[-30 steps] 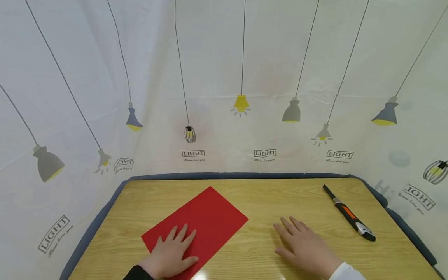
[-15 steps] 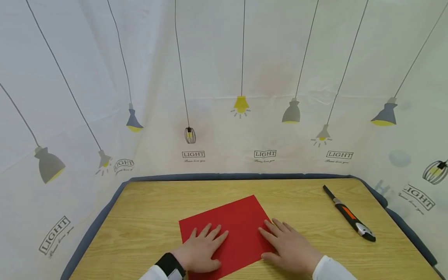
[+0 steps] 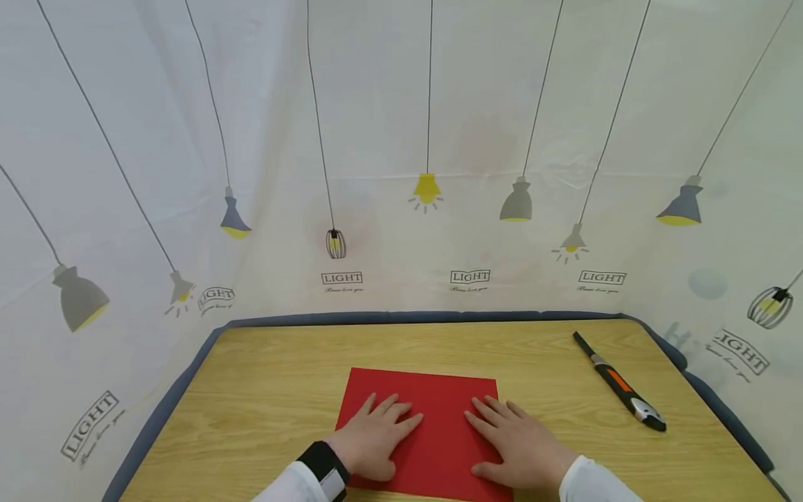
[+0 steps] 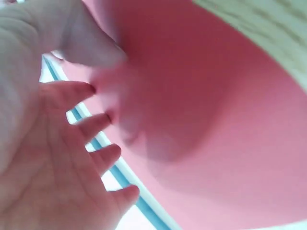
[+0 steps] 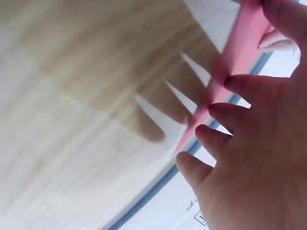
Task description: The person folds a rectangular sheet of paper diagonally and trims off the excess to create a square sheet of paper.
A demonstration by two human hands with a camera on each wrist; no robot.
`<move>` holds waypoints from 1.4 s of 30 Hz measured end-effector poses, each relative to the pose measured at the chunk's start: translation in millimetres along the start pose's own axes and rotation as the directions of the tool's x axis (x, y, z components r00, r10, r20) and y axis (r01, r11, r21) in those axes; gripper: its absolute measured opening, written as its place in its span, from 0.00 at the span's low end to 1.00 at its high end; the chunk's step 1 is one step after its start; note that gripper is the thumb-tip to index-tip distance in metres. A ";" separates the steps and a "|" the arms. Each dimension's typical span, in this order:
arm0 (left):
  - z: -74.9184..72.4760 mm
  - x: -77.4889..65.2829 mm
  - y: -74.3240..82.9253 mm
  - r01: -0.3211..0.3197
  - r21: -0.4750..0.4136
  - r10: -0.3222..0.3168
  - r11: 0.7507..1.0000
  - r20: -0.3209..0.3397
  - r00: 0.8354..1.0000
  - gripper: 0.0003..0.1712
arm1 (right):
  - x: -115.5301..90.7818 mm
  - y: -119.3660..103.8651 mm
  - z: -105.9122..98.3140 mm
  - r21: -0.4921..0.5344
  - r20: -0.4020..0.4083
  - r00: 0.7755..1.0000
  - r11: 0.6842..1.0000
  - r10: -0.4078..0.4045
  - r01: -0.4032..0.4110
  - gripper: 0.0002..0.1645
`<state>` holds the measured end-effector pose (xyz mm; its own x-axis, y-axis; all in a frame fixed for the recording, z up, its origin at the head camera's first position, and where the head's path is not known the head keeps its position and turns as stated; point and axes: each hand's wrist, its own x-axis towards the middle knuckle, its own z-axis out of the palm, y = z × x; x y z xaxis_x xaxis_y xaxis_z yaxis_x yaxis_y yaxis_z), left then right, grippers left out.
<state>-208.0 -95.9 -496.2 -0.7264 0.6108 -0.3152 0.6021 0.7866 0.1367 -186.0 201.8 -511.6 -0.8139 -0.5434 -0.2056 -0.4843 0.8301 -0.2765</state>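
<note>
The red sheet (image 3: 439, 432) lies on the wooden table (image 3: 251, 397), in the middle of its near part. The sheet's far edge runs almost parallel to the table's far edge, slanting slightly closer to the person at the right. The left hand (image 3: 376, 439) is left of the table's middle, on the left part of the sheet, its fingers straight and spread apart and its thumb held out from them. The right hand (image 3: 527, 446) is right of the table's middle, its fingers also straight and apart; the fingertips reach over the sheet's right edge while the palm lies beyond it, above bare table. Neither hand is clamped on anything. Whether every fingertip presses the sheet, I cannot tell.

The left wrist wears a black band (image 3: 326, 466) with a pale patch, and white sleeves (image 3: 592, 481) come in over the table's near edge on both sides. On the table's right part, towards its far corner, lies a black tool (image 3: 620, 381) with an orange inset and silver parts, its narrow dark end pointing to the table's far edge. A blue border (image 3: 389, 317) follows the table's far edge and sides. Behind the table hangs a white backdrop (image 3: 389, 104) printed with lamps and the word LIGHT.
</note>
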 end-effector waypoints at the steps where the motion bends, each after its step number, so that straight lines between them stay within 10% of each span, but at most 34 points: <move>1: -0.1 -0.3 0.9 0.003 0.020 -0.003 1.000 0.000 1.000 0.57 | 0.2 -1.1 0.9 0.007 0.002 1.000 1.000 0.001 -0.001 0.53; 15: 16.1 -23.4 16.6 0.128 -0.073 -0.127 0.989 0.017 0.992 0.51 | 0.2 -24.9 12.5 -0.111 -0.040 0.999 0.993 0.034 -0.038 0.58; 42: 18.4 -27.2 -5.3 0.044 -0.139 -0.050 0.989 -0.039 0.998 0.61 | -8.3 -38.1 22.0 -0.160 -0.018 0.988 0.976 -0.152 0.147 0.67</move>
<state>-185.3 -118.4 -505.6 -0.7676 0.5741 -0.2851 0.5177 0.8175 0.2523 -153.7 171.9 -520.0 -0.7367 -0.6607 -0.1442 -0.6437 0.7505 -0.1499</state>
